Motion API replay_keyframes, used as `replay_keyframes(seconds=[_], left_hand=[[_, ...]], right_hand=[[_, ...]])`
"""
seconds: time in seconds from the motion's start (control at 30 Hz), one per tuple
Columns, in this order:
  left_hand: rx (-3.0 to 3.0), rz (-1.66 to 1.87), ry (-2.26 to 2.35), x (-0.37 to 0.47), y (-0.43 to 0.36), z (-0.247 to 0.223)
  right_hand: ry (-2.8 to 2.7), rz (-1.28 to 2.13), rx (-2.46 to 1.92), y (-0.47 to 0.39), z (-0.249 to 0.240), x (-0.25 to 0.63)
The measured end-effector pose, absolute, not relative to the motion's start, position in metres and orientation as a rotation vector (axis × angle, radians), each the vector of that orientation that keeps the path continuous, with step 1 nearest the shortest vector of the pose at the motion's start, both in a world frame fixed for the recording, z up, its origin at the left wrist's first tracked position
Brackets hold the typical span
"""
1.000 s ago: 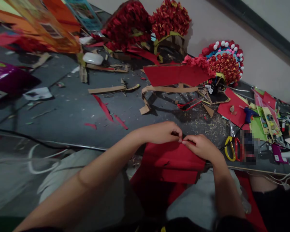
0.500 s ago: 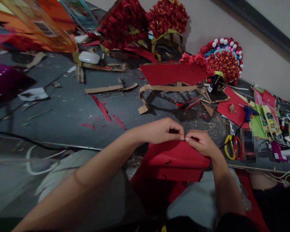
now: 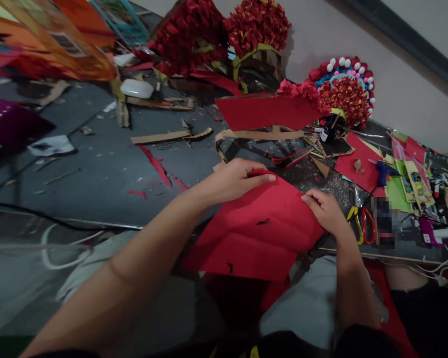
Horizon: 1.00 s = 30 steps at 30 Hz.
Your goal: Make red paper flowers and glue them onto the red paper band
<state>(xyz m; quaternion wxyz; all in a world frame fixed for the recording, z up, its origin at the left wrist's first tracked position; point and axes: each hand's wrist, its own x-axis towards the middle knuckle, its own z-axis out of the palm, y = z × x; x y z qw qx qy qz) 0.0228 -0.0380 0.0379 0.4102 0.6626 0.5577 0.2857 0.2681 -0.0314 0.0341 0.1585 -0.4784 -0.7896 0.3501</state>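
A creased red sheet (image 3: 261,223) with small dark marks hangs between both hands, over my lap and the table's front edge. My left hand (image 3: 242,179) pinches its upper left edge, thumb on top and fingers partly hidden behind. At its upper right edge, my right hand (image 3: 319,206) grips the sheet between thumb and fingers. Just right of that hand lie scissors (image 3: 361,223) with one yellow and one red handle. Beyond the hands are a bent cardboard strip (image 3: 261,134) and a red cutter (image 3: 293,158).
Red flower-covered pieces (image 3: 261,27) stand along the back by the wall. A blue glue gun (image 3: 385,173) rests on coloured paper at the right. Cardboard scraps (image 3: 160,137) and a purple package (image 3: 11,124) lie on the dark table (image 3: 108,184). Another person's leg shows at lower right.
My left hand has moved up and left, and my right hand slightly right, so they are now apart. The red sheet is spread wider and flatter between them.
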Motion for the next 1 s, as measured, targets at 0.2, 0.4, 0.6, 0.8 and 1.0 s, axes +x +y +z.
replay_keyframes(seconds=[0.2, 0.4, 0.6, 0.8, 1.0], left_hand=[[1.781, 0.803, 1.408, 0.029, -0.037, 0.038], [1.787, 0.828, 1.391, 0.031, -0.037, 0.035], [1.772, 0.989, 1.504, 0.019, -0.035, 0.037], [1.676, 1.254, 1.598, 0.008, -0.034, 0.038], [1.560, 1.465, 1.492, 0.007, -0.030, 0.034]], right_hand=[[-2.211, 0.998, -1.358, -0.027, 0.036, 0.272], [-2.174, 1.051, -1.396, -0.024, 0.034, 0.274], [-2.102, 1.003, -1.434, -0.020, 0.033, 0.285], [-1.847, 1.161, -1.396, -0.016, 0.032, 0.293], [-1.639, 1.478, -0.958, -0.009, 0.024, 0.306]])
